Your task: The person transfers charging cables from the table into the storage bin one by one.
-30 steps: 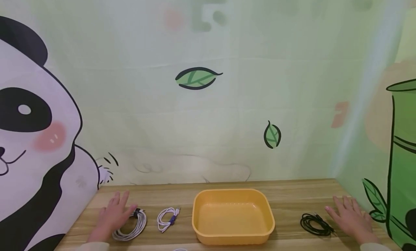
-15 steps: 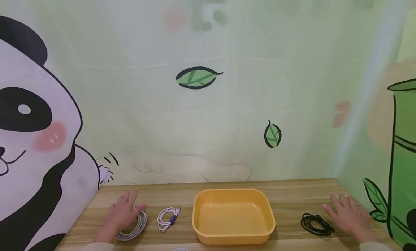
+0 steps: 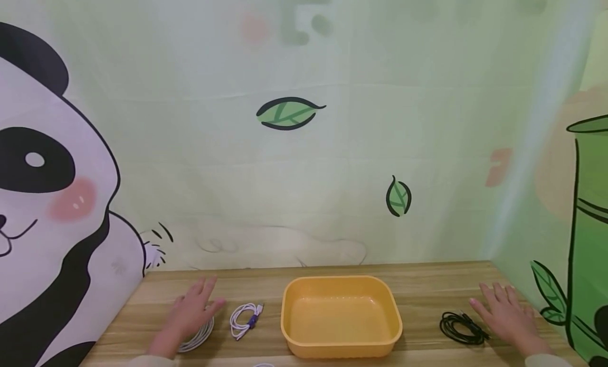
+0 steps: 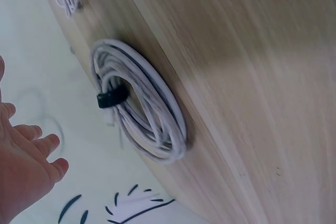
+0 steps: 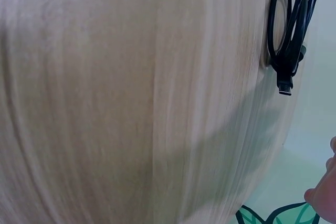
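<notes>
A: Fingers [image 3: 209, 289] of the left hand [image 3: 189, 312] look straight and spread, with nothing between them; those of the right hand [image 3: 508, 317] look much the same.
B: And what lies nearest?
A: A coiled grey cable [image 4: 156, 95], partly hidden by the left hand at lower left of the head view. The left wrist view shows hand and coil apart.
B: How would it handle?
A: Light, I'd guess, not fragile, a bit springy where the loops lie loose. A black strap [image 4: 113, 98] binds one side, so I'd pinch there, taking strap and strands together.
B: And at lower right?
A: A black cable [image 5: 287, 61], just beside the right hand: thinner, probably floppier. Better gripped where its strands bunch than by the plug [image 5: 284, 88].
B: Further out?
A: A white cable [image 3: 239, 331] near the grey one, then a yellow tray [image 3: 342, 350] at bottom centre, all on the wooden counter [image 3: 427, 288].
</notes>
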Motion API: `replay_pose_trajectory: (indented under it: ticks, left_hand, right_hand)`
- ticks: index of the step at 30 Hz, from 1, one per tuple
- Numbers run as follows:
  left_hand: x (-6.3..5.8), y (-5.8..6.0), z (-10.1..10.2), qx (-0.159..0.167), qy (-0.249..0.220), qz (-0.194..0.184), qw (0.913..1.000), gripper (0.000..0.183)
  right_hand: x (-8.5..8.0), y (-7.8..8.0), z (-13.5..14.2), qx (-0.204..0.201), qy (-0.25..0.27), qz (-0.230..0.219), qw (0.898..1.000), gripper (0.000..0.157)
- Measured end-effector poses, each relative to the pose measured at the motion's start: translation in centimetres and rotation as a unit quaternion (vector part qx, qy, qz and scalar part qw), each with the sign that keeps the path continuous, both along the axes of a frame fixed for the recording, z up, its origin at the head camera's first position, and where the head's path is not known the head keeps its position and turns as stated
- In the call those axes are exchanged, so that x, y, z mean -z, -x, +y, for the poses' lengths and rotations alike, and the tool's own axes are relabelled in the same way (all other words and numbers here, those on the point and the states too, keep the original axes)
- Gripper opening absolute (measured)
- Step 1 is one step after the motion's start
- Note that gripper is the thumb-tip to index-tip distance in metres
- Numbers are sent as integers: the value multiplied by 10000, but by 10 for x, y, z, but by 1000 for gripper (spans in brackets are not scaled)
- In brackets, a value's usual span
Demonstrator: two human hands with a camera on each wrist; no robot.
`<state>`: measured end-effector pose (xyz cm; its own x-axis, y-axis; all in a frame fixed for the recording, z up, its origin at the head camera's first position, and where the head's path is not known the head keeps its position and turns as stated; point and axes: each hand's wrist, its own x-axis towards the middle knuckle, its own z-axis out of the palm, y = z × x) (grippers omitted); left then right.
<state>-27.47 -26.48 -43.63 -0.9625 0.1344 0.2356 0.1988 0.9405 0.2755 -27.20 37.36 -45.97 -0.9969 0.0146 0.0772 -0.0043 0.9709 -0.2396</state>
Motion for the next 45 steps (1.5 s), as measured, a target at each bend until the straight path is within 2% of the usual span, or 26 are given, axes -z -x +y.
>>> replay_pose_trajectory:
  ticks: [8, 18, 31, 45]
  left_hand:
    - [2, 1, 15, 272, -64, 189, 9994, 66]
    - [8, 3, 27, 436, -43, 343, 9985, 63]
    - [3, 1, 46, 558, -383, -163, 9976, 63]
    - [1, -2, 61, 768, -713, -501, 9932, 62]
  right_hand:
    - [0, 0, -1, -53, 23, 59, 10000, 81]
    - [3, 1, 1, -73, 32, 115, 9999, 79]
    - [3, 0, 0, -59, 84, 52, 9999, 79]
    - [0, -1, -5, -129, 90, -28, 9999, 80]
